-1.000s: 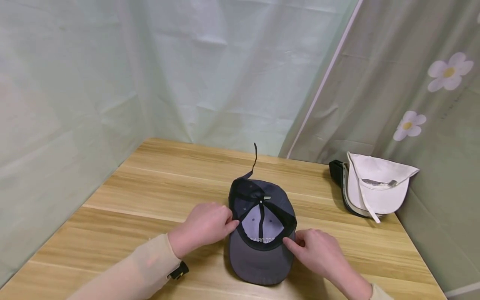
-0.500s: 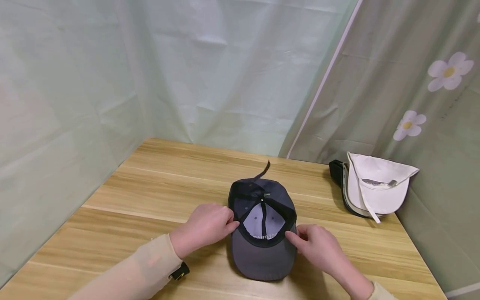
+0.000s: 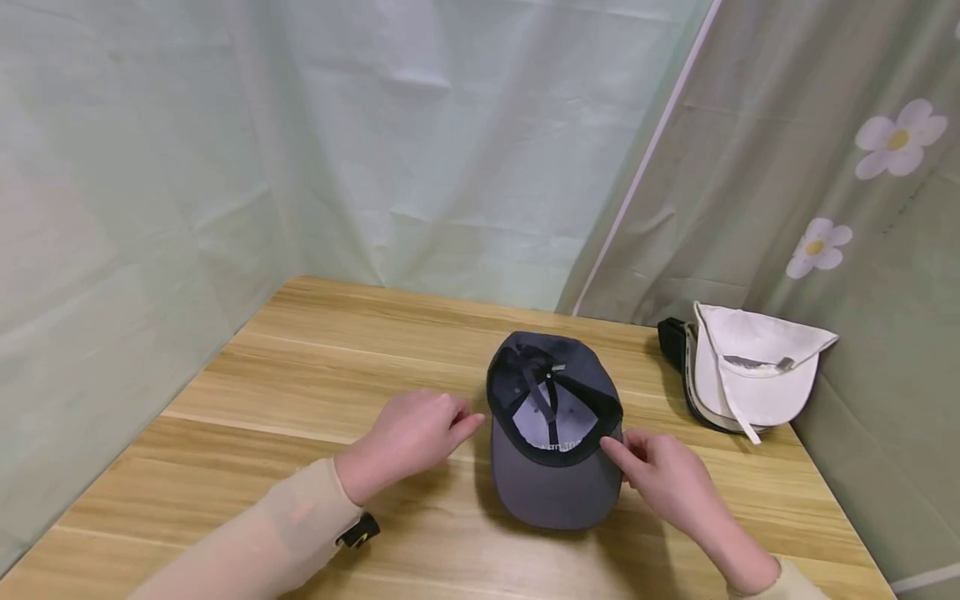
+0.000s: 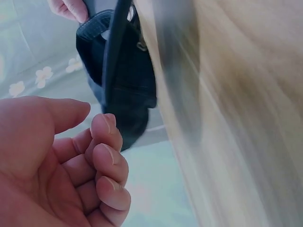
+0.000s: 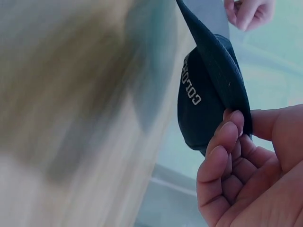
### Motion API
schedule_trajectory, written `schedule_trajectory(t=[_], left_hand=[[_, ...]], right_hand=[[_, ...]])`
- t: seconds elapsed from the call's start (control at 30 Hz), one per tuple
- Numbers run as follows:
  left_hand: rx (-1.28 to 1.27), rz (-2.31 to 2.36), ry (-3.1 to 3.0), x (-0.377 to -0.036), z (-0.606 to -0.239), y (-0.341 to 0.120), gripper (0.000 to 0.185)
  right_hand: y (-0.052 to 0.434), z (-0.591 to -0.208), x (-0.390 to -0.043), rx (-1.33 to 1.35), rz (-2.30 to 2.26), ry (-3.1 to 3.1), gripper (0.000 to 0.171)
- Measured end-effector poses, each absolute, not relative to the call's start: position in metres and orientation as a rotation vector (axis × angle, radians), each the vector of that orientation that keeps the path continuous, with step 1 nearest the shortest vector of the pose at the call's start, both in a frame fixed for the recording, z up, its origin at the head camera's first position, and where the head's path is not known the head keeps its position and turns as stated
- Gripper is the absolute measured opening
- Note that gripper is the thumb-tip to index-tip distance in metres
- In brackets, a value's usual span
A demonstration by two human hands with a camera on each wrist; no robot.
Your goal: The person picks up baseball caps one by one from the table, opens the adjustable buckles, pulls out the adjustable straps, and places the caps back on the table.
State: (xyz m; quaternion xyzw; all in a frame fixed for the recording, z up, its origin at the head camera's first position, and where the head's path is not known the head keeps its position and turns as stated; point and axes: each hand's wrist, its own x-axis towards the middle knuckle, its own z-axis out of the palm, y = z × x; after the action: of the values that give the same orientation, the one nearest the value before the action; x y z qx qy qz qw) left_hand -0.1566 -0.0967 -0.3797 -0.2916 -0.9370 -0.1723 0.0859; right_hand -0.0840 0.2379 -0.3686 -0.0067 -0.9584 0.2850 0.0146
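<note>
1. Dark blue cap (image 3: 555, 433) upside down on the wooden table (image 3: 315, 375), opening up, brim toward the person, back strap lying inside the crown.
2. Right hand (image 3: 667, 483) at the cap's right edge where brim meets crown; in the right wrist view, thumb and fingers (image 5: 227, 137) pinching that edge, lettering on the cap's front visible beside them.
3. Left hand (image 3: 408, 437) just left of the cap, apart from it, fingers loosely extended toward the rim and grasping nothing; same relaxed, empty curl in the left wrist view (image 4: 57, 161).
4. White cap (image 3: 750, 371) well to the right of the dark blue cap, near the floral curtain (image 3: 862, 217), resting against a darker item behind it, too hidden to identify.
5. Judged from the layout: dark blue cap already turned over, strap tucked in, held on one side only.
6. Seemingly left: bringing it across to the white cap at the table's right end; not yet lifted, not yet touching that cap.
7. Table blurred in both wrist views; nothing finer readable there.
</note>
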Motion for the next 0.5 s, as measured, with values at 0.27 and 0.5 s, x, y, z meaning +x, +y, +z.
schedule_trajectory(t=[0.27, 0.5], left_hand=[[-0.849, -0.556, -2.771, -0.166, -0.374, -0.097, 0.043], [-0.797, -0.544, -2.731, -0.177, -0.367, -0.094, 0.022]], right_hand=[[0.267, -0.352, -0.087, -0.044, 0.794, -2.949, 0.049], [0.295, -0.344, -0.092, -0.016, 0.697, -2.912, 0.049]])
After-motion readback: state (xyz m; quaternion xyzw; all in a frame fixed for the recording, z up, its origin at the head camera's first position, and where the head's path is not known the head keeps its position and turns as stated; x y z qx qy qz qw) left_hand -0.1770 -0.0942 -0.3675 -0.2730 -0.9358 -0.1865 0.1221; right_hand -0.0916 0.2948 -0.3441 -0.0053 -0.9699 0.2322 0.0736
